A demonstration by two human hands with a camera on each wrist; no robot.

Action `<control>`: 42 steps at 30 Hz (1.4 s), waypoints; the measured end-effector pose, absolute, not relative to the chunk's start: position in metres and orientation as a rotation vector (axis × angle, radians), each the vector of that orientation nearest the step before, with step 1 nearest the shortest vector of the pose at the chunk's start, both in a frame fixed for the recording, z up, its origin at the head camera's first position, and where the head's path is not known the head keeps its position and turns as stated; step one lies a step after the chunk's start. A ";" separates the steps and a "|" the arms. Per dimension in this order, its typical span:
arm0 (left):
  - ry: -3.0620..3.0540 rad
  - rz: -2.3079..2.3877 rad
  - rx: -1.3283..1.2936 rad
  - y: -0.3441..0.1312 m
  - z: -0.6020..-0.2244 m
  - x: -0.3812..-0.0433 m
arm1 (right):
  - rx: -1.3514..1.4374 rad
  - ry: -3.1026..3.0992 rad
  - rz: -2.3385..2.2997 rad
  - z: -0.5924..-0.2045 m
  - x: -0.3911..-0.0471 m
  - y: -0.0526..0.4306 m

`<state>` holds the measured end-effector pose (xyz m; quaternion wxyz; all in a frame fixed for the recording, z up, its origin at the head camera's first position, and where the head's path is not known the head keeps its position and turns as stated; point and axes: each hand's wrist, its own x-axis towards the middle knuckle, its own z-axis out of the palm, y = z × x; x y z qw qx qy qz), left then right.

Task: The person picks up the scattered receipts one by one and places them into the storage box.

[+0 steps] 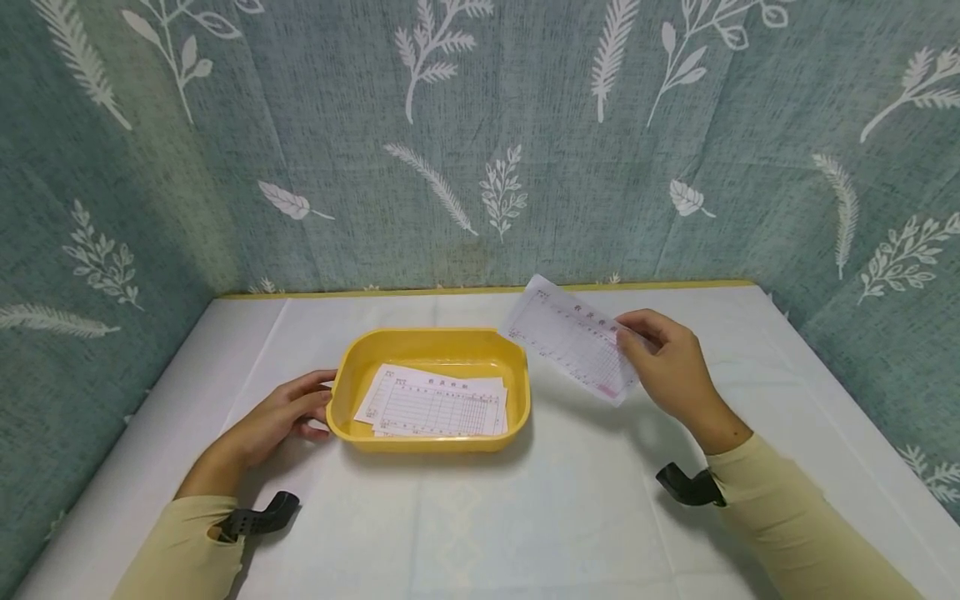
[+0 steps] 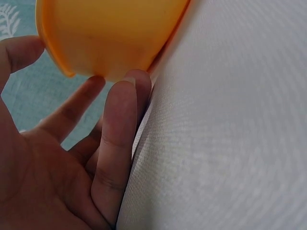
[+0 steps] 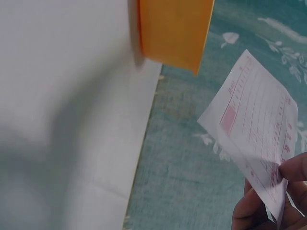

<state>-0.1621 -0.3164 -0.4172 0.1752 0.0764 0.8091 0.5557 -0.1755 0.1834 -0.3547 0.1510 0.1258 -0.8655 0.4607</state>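
My right hand pinches a printed paper slip by its right end, between thumb and fingers. The slip is tilted in the air, right of a yellow plastic basin, its left corner overlapping the basin's rim in the head view. Several similar slips lie loosely stacked inside the basin. At the basin's left end, my left hand touches the outer wall and rim with its fingertips. In the left wrist view, its fingers are loosely bent, the lower ones close to the tabletop.
A white cloth covers the table. Green leaf-patterned fabric rises behind it and along both sides, with a yellowish strip at the back edge. Black wrist mounts sit on both sleeves.
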 end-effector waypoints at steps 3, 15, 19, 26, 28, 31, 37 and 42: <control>2.289 1.568 0.214 -0.316 -0.417 -0.162 | 0.392 -2.476 1.345 -0.356 -0.175 0.178; 2.304 1.546 0.173 -0.315 -0.417 -0.163 | 0.412 -2.496 1.420 -0.359 -0.176 0.155; 2.305 1.543 0.175 -0.315 -0.418 -0.164 | 0.422 -2.504 1.439 -0.359 -0.176 0.147; 2.295 1.587 0.212 -0.315 -0.417 -0.163 | 0.437 -2.509 1.485 -0.359 -0.176 0.132; 2.295 1.586 0.209 -0.314 -0.417 -0.163 | 0.453 -2.505 1.495 -0.359 -0.176 0.128; 2.302 1.582 0.206 -0.312 -0.417 -0.163 | 0.479 -2.487 1.515 -0.359 -0.177 0.123; 2.322 1.564 0.187 -0.311 -0.416 -0.163 | 0.496 -2.465 1.534 -0.359 -0.179 0.110; 2.336 1.546 0.175 -0.312 -0.416 -0.163 | 0.507 -2.458 1.551 -0.360 -0.182 0.100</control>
